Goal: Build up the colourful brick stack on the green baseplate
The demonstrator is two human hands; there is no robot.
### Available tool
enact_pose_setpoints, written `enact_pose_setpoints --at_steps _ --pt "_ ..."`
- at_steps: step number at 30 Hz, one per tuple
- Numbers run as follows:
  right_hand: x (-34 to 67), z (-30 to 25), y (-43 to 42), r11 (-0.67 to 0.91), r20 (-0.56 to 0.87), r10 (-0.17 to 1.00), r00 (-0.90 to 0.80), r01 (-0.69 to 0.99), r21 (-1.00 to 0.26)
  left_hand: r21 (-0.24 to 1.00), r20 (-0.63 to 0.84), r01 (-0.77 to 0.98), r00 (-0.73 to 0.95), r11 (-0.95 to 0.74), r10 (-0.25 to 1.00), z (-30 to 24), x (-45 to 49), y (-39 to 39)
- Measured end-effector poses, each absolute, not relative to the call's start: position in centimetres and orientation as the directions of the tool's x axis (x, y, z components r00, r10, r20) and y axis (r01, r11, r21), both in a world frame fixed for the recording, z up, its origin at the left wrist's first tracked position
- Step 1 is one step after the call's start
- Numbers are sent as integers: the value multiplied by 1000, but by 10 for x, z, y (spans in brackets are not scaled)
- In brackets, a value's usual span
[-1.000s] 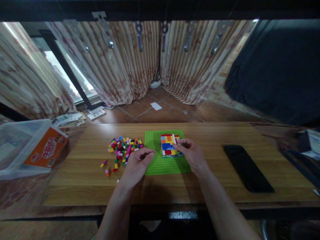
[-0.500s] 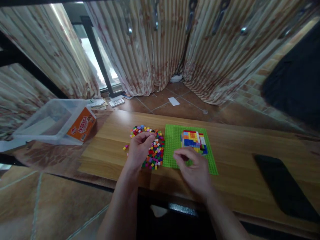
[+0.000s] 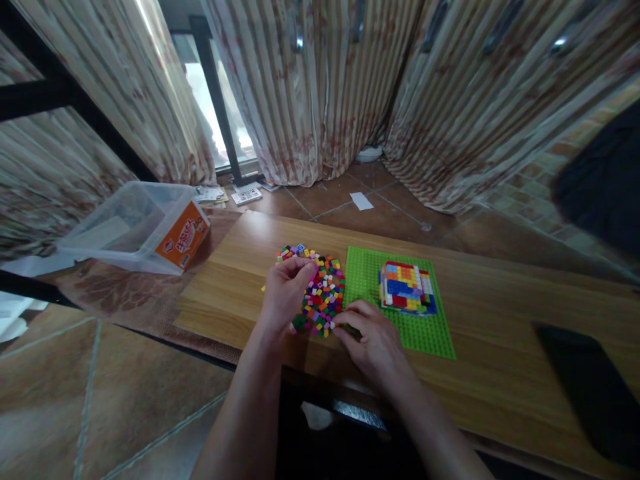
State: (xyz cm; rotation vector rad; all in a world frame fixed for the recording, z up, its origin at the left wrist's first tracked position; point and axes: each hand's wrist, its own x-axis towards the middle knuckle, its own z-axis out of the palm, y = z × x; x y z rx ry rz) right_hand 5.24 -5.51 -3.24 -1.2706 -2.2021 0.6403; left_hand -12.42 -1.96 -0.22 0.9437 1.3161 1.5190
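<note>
A heap of several small coloured bricks (image 3: 325, 293) lies on the wooden table (image 3: 500, 313), left of a green baseplate (image 3: 367, 277). A multicoloured brick block (image 3: 406, 288) stands on that plate. My left hand (image 3: 285, 293) rests on the left side of the heap, fingers curled together over the bricks; whether they hold one I cannot make out. My right hand (image 3: 370, 337) sits at the near left corner of the baseplate, fingers bent down toward the heap's near edge, nothing visible in them.
A clear plastic box with an orange label (image 3: 145, 227) stands off the table's left end. A black phone (image 3: 585, 387) lies on the table at the right. Curtains, a window frame and papers on the tiled floor are behind the table.
My right hand left the brick block and came down to the near left corner of the baseplate. My left hand moved onto the brick heap. The view swung left.
</note>
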Motion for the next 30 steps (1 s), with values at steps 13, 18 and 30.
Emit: enact_pose_setpoints --at_steps 13,18,30 --pt "29 -46 -58 601 402 798 -449 636 -483 998 -33 -69 -315 12 948 -11 -120 -15" --pt "34 -35 -57 559 452 828 -333 564 -608 999 -38 -40 -303 28 952 -11 -119 -14" --pt "85 -14 -38 158 176 970 166 120 -980 998 -25 45 -291 40 956 -6 -109 -15"
